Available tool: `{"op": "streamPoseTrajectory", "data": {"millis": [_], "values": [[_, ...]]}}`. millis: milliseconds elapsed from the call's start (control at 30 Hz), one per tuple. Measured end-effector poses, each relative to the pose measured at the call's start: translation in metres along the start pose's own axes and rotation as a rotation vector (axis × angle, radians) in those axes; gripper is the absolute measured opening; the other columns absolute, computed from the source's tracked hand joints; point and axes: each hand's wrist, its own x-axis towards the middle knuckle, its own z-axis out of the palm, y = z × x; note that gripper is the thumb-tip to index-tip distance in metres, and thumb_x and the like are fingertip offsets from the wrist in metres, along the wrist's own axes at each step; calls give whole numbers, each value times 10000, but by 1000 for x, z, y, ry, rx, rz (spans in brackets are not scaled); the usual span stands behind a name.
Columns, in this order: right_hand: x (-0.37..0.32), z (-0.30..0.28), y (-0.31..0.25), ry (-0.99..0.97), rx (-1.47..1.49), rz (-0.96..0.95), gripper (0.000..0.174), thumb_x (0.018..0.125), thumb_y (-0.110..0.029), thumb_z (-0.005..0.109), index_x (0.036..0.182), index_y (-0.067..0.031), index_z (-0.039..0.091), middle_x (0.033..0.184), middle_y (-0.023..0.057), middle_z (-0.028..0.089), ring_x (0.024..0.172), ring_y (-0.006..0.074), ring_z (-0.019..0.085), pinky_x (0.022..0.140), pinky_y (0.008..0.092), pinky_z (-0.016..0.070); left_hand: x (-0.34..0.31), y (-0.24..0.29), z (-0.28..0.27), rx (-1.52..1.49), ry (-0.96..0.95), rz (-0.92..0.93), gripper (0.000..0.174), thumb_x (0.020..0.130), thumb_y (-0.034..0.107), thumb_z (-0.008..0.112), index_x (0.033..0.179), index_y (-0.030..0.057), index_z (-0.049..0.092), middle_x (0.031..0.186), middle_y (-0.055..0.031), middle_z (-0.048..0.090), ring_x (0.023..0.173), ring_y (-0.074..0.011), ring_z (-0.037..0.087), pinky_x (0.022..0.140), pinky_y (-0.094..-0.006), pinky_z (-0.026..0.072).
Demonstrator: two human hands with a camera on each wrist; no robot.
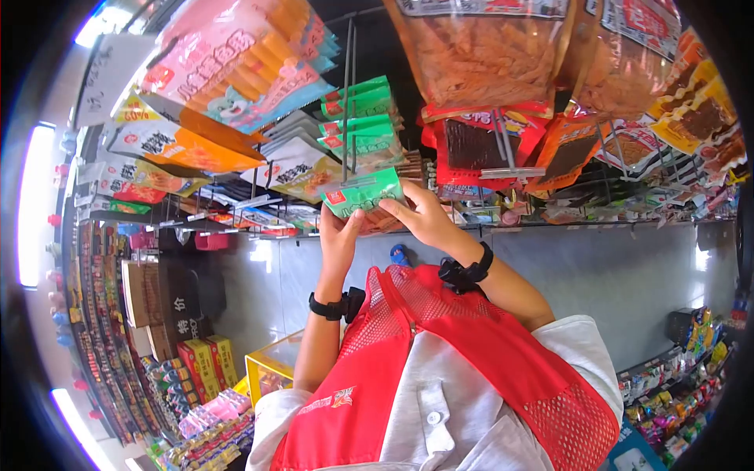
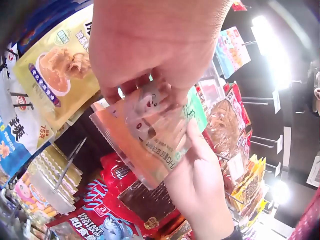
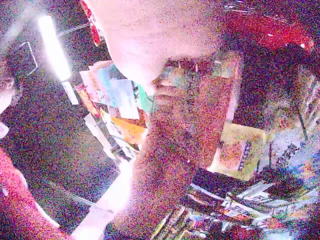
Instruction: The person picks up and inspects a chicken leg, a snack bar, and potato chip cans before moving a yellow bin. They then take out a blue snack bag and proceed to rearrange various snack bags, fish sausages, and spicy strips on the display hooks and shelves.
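Note:
A snack packet (image 1: 365,196) with a green top and a clear lower part is held in front of the hanging rack. My left hand (image 1: 339,234) grips its left side, thumb on the face turned toward me. On the other side, my right hand (image 1: 428,222) pinches it, with the thumb across the front. In the left wrist view, orange-brown contents show through the packet (image 2: 155,135), and cartoon faces are printed on it. The right wrist view is grainy, and detail around the right hand (image 3: 155,40) is lost. Similar green packets (image 1: 361,129) hang just behind.
Large bags of shredded snack (image 1: 487,59) and a pink bag of sausage-like sticks (image 1: 243,63) hang overhead on metal hooks. Red packets (image 1: 491,145) hang at right. Below are a grey tiled floor (image 1: 565,275), a yellow-framed box (image 1: 275,361) and shelves of small goods (image 1: 683,392).

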Motion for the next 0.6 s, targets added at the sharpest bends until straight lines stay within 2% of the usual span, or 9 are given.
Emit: {"op": "streamPoseTrajectory", "data": {"millis": [133,167,267,300,400,500,600], "values": [[-3,14,-7,20,48,24,325,937,-222,653,1148,20,600,993,115,695,894,137,622,819,319,489,6,22,3,130,97,-30,308,908,116,686,1154,4,538,1009,-37,642,886,-94,596,779,-252,494],[-2,16,-12,25,95,46,315,940,-209,651,1150,19,599,1001,100,689,902,126,612,820,311,487,10,24,5,97,135,8,269,897,149,710,1085,9,580,944,-19,657,798,-66,586,703,-233,486],[1,20,-22,59,178,91,288,948,-179,645,1155,16,597,1028,58,670,928,96,585,826,287,481,20,34,3,37,113,-94,253,892,140,711,1070,11,586,907,-10,659,740,-42,566,645,-219,470],[2,20,-22,73,169,94,282,951,-175,642,1156,13,597,1037,46,661,939,87,576,831,279,478,23,36,5,54,109,-51,223,888,114,703,1056,18,592,862,6,652,691,-31,547,611,-217,459],[6,22,-17,115,196,122,270,949,-161,645,1156,6,598,1050,20,639,952,76,560,846,262,466,28,36,3,3,57,-87,223,878,71,692,1069,14,591,868,1,653,713,-39,562,624,-219,467],[5,23,-10,150,171,114,260,948,-139,641,1161,3,594,1046,15,630,943,74,557,845,259,461,33,16,-1,-3,31,-14,229,895,70,672,1101,2,598,956,-43,678,785,-80,597,678,-238,480],[5,23,-2,166,177,109,253,948,-117,635,1167,1,590,1040,10,623,943,67,552,846,253,456,38,19,1,-75,55,-7,229,857,24,687,1066,5,596,901,-21,664,762,-51,590,651,-207,473]]}}
